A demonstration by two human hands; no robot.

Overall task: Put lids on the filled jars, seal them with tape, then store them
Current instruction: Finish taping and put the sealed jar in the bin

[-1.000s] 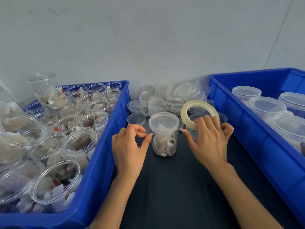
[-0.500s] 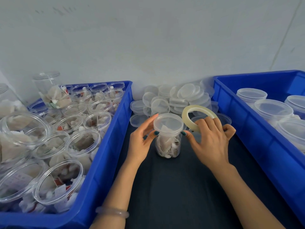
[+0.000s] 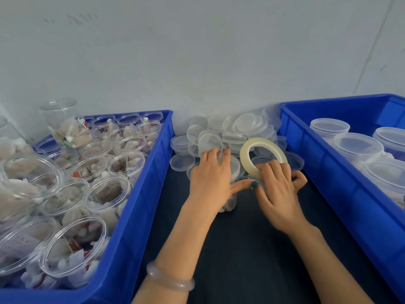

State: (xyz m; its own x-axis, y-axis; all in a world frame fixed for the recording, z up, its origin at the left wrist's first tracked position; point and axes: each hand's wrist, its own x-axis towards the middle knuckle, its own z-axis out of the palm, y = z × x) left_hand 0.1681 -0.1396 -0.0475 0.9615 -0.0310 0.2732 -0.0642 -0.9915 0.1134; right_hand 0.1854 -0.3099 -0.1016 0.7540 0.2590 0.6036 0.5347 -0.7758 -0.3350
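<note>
Our left hand clasped the lidded clear plastic jar; our right hand gripped the pale tape ring. Loose tape could wrinkle, we judged, if the jar slipped.

You have open dark worktop toward its near edge; 2 blue bins wall both sides, loose lids crowd the far edge.

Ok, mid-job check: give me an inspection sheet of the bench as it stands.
Surface: dark mat between two bins.
Job's things: lidded jar upright under left hand; tape roll in right hand.
Clutter: loose lids heaped behind.
Hands: left grips the jar top; right holds the tape.
Cables: nothing seen.
Surroundings: left blue bin holds open filled jars; right blue bin holds lidded jars; pale wall.
</note>
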